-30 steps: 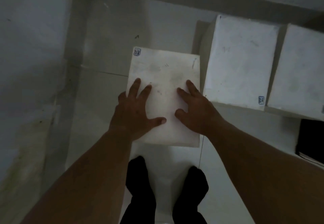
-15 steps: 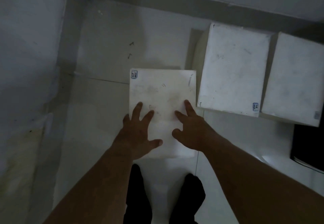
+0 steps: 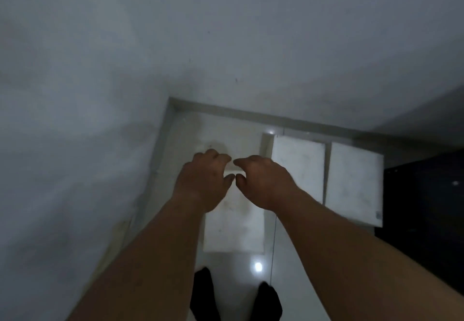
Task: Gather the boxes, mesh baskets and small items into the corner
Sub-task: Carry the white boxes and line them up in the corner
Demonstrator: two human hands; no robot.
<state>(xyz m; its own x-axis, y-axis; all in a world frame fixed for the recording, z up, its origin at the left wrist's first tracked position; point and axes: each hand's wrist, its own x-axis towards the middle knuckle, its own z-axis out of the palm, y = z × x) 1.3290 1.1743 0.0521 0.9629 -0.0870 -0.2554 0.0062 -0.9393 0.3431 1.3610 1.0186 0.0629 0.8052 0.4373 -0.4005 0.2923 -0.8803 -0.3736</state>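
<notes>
A flat white box (image 3: 233,230) lies on the pale tiled floor just ahead of my feet, with its far end hidden under my hands. My left hand (image 3: 203,180) and my right hand (image 3: 263,182) hover side by side above that far end. Their fingers are loosely curled and the thumbs almost touch. Neither hand holds anything. To the right, two more white boxes, a nearer one (image 3: 297,167) and a farther one (image 3: 354,185), stand side by side against the back wall.
Grey walls meet at the corner (image 3: 173,99), with a strip of bare floor (image 3: 216,132) between it and the boxes. A dark piece of furniture (image 3: 421,207) fills the right side. My black-socked feet (image 3: 204,293) stand just behind the box.
Both hands have lifted off the top of the flat box and their fingers have curled. My view has tilted up, so the walls and the corner now fill most of the frame.
</notes>
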